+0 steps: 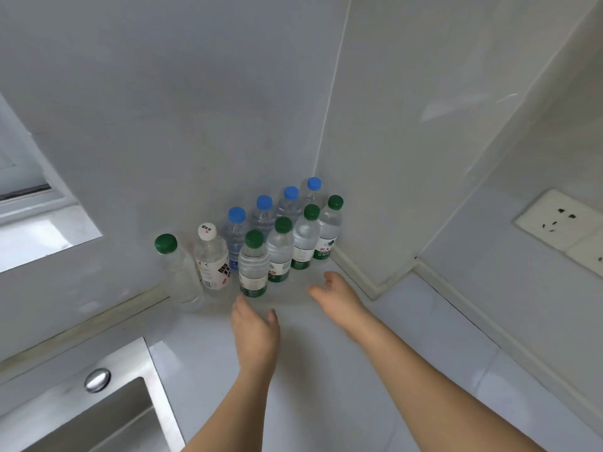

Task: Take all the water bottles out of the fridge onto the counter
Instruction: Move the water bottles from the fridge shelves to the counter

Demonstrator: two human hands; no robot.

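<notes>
Ten water bottles stand upright in the back corner of the pale bench (326,370), where two grey walls meet. Four blue-capped bottles (263,214) form the back row along the wall, running diagonally into the corner. Just in front of them four green-capped bottles (280,249) with green labels stand in a matching row, close together. To the left of these rows a white-capped bottle (211,259) stands beside a clear bottle with a green cap (177,272), which is nearest the wall on that side. The left hand (256,331) hovers just short of the nearest green-capped bottle, fingers relaxed and holding nothing. The right hand (337,296) reaches out beside it, near the front row, fingers loosely spread and empty. A steel sink (153,386) sits at the lower left, and a wall socket (561,223) is on the right wall.
</notes>
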